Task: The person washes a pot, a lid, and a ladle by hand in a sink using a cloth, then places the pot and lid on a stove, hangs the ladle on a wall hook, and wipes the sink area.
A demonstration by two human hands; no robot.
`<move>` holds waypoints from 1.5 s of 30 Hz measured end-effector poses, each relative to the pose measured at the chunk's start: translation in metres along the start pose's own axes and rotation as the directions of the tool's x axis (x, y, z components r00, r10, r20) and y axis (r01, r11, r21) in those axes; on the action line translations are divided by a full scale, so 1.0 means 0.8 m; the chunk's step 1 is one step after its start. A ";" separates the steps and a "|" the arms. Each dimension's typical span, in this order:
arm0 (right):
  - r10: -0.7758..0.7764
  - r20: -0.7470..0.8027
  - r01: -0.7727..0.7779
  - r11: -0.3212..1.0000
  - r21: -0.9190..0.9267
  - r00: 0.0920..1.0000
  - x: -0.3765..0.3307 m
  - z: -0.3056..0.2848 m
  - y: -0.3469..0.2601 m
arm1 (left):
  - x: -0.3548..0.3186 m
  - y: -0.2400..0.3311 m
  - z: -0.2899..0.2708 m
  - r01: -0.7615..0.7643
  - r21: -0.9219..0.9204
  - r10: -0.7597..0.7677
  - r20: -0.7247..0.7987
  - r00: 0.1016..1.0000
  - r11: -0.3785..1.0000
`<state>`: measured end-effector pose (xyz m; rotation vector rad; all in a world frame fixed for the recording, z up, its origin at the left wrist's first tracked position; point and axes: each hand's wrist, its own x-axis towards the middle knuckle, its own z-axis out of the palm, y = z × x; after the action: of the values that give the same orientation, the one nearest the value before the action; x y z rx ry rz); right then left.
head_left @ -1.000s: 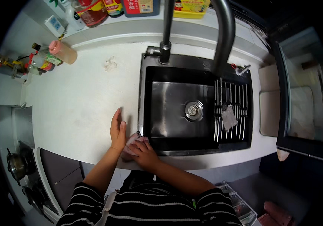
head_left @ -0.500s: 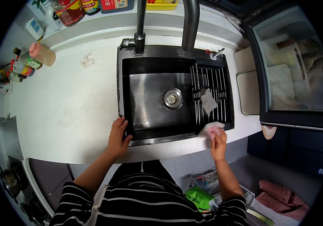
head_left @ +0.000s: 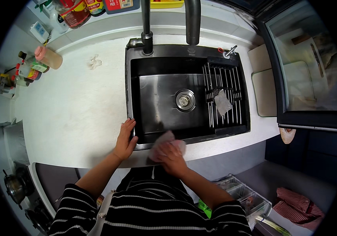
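Observation:
My right hand [head_left: 173, 159] presses a pinkish-white cloth [head_left: 160, 148] onto the front rim of a black sink [head_left: 211, 138], left of the rim's middle. The cloth bunches under the fingers and is slightly blurred. My left hand [head_left: 125, 139] rests on the sink's front left corner, holding nothing, its fingers stretched along the edge and the thumb apart. Inside the sink, a round drain [head_left: 185, 100] sits in the steel bottom. Over the right side lies a metal drying rack [head_left: 233, 84] with a grey scouring pad [head_left: 222, 103] on it.
A tap [head_left: 147, 43] and a thick dark pipe [head_left: 192, 23] rise behind the sink. Bottles, among them one with a pink cap [head_left: 48, 57], stand at the counter's left. An open glazed window [head_left: 310, 74] reaches over the right side. Below is a clear storage rack [head_left: 241, 188].
My right hand has slid the cloth leftward along the sink's front rim, from below the drying rack to near my left hand. My left hand stays at the corner. The view has shifted slightly.

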<state>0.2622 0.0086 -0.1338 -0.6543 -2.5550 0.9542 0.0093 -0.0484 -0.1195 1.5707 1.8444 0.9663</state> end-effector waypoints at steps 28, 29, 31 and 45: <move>0.628 0.393 -0.452 -0.072 0.889 0.672 0.195 0.019 0.133 | 0.263 0.081 -0.084 0.111 0.837 0.036 -0.154 0.987 0.536; 0.619 0.429 -0.418 -0.173 0.892 0.658 0.201 0.009 0.139 | 0.272 0.074 -0.087 0.154 0.866 -0.028 -0.160 0.987 0.476; 0.571 0.522 -0.356 -0.383 0.852 0.634 0.216 -0.022 0.127 | 0.278 0.053 -0.095 0.242 0.912 -0.175 -0.193 0.966 0.331; 0.626 0.554 -0.112 -0.601 0.791 0.549 0.234 -0.101 0.116 | 0.185 0.023 0.054 0.202 0.090 -0.160 -0.346 0.925 0.975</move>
<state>0.1702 0.2115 -0.1112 -1.1468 0.0493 2.3795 0.0267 0.1059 -0.1231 1.3329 2.2807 1.1061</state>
